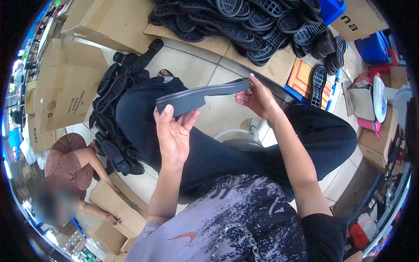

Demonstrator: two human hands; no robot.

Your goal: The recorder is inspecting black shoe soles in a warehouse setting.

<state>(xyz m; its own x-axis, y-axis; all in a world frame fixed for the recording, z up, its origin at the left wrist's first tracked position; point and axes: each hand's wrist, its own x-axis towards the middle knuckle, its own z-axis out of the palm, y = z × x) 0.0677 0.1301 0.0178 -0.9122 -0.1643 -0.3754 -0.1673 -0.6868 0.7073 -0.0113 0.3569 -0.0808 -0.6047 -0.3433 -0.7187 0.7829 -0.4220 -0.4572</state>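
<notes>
A black shoe sole (203,94) with a raised heel is held up sideways in front of me, above my lap. At its heel end, my left hand (173,135) grips it from below, the thumb pressed on the side wall. My right hand (257,97) pinches the toe end between thumb and fingers, the remaining fingers curled beneath. The sole's side wall faces me, so its tread and inner face are mostly hidden. Beyond it lies a big pile of black shoe soles (257,26) on a cardboard-covered surface, many with a grid pattern showing.
More black soles (115,100) are heaped on the tiled floor left of my knee, beside cardboard boxes (65,83). One sole (318,85) lies on a red and yellow carton. At lower left, another person (72,166) crouches, hands on a cardboard box (115,203). A white bucket (238,135) stands between my legs.
</notes>
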